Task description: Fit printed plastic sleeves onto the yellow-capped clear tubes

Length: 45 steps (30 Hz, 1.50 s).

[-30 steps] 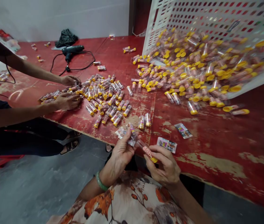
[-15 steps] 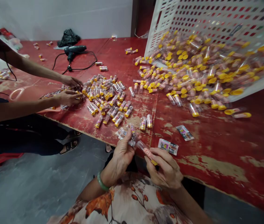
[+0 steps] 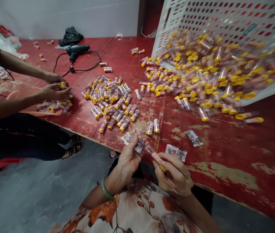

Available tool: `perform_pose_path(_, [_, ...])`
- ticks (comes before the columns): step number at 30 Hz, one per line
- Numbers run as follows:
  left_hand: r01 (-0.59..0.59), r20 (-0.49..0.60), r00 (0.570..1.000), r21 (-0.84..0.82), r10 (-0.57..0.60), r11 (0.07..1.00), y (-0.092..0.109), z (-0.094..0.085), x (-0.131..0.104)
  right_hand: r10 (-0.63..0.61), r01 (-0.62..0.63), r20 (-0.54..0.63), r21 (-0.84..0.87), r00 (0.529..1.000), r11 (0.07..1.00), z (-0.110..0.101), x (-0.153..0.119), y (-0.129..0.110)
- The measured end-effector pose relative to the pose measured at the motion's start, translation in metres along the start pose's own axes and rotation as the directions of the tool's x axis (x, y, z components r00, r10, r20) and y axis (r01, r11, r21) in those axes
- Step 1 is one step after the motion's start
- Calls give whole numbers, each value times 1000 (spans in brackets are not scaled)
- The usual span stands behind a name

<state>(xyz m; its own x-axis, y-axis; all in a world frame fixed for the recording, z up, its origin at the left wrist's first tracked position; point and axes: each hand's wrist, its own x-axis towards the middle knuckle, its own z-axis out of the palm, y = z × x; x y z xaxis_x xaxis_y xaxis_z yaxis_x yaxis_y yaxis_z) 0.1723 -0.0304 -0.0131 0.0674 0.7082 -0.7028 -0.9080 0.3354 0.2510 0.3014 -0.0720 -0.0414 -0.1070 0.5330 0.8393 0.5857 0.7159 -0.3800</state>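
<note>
While right hand point(image 3: 176, 176) grips, tube point(image 3: 154, 156) slants up-left, yellow cap nearest.

Glue gun point(image 3: 77, 49), black bag point(image 3: 70, 36), white crate point(image 3: 224, 16)

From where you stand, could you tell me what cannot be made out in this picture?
Head view only:
- The print on the small packets is too small to read.
- The tube in the right hand has its cap end hidden by fingers.
- The left hand covers part of its sleeves.
- The white crate is cut off by the top and right edges.
</note>
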Motion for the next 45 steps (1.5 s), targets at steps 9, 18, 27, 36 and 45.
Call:
perform_pose_path(9, [6, 8, 1000, -25, -5, 1000, -3, 2, -2, -139, 141, 75, -22, 987, 990, 2, -6, 11])
perform_pose_path(18, [7, 36, 999, -8, -6, 1000, -4, -6, 1, 109, -111, -43, -50, 993, 993, 7, -2, -5])
perform_pose_path(27, [-137, 77, 988, 53, 133, 989, -8, -6, 2, 47, -48, -5, -116, 999, 992, 11, -7, -6])
perform_pose_path(36, [-362, 99, 931, 144, 351, 921, -12, -10, 2, 19, -30, -51, -221, 999, 975, 19, -10, -6])
perform_pose_path(45, [-391, 189, 918, 290, 348, 874, -9, -15, -4, 49, -55, -53, -109, 997, 993, 22, -15, 2])
